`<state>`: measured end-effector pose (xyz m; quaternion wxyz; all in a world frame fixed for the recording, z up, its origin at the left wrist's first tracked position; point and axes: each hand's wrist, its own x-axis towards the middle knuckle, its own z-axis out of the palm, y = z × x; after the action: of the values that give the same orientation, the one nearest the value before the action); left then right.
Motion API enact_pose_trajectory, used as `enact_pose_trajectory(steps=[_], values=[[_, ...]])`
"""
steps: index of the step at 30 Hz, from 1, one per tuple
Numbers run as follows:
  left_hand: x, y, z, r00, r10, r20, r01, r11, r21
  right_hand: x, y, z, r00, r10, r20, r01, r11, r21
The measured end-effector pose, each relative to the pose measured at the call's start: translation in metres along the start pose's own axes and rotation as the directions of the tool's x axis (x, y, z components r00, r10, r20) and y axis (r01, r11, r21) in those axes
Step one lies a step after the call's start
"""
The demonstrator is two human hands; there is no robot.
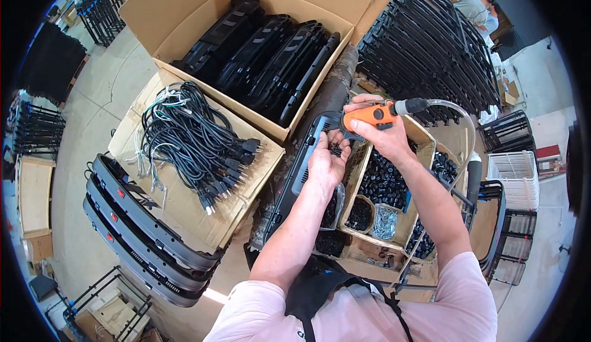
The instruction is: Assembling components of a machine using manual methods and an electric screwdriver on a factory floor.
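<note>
In my right hand [380, 127] is an orange air screwdriver [368, 118], its fingers wrapped round the body. A clear hose [465, 117] runs from its grey and black end fitting. My left hand [329, 160] is curled around a bunch of small black screws [335, 149], just below the tool's front end. Both hands are over the upper end of a long black plastic housing [295, 176] with a grey slotted strip, lying at a slant in front of me. The screwdriver's tip is hidden behind the left fingers and the housing.
Left of the housing, black power cords [191, 139] lie on cardboard, with curved grey-black covers [154, 231] stacked below. A cardboard box [258, 114] behind holds black housings. On my right, a parts tray [354, 188] holds small black pieces and metal pins. Black frames [425, 47] stand stacked beyond.
</note>
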<state>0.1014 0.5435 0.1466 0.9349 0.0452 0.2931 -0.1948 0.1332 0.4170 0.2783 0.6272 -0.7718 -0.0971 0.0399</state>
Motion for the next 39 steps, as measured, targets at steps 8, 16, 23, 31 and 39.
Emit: enact_pose_trajectory(steps=[8,16,23,31,39], values=[[-0.046,-0.021,-0.024,0.992,-0.122,-0.031,0.122,0.993,0.006,0.029,0.027,0.021,1.0,0.005,0.004,-0.005,0.994,-0.107],[-0.087,-0.025,-0.057,0.972,-0.234,-0.007,0.234,0.968,0.094,0.039,0.042,0.035,0.998,-0.03,0.055,0.039,0.986,-0.165],[-0.121,-0.02,-0.07,0.978,-0.2,-0.055,0.206,0.969,0.134,0.037,0.042,0.037,0.999,-0.014,0.042,0.02,0.989,-0.146],[-0.139,-0.009,-0.088,0.975,-0.213,-0.057,0.22,0.949,0.224,0.034,0.034,0.04,1.0,-0.02,-0.007,0.018,0.988,-0.154],[-0.148,0.003,-0.101,0.977,-0.212,-0.035,0.211,0.916,0.341,-0.028,-0.009,0.019,0.97,-0.063,-0.235,0.071,0.997,0.025]])
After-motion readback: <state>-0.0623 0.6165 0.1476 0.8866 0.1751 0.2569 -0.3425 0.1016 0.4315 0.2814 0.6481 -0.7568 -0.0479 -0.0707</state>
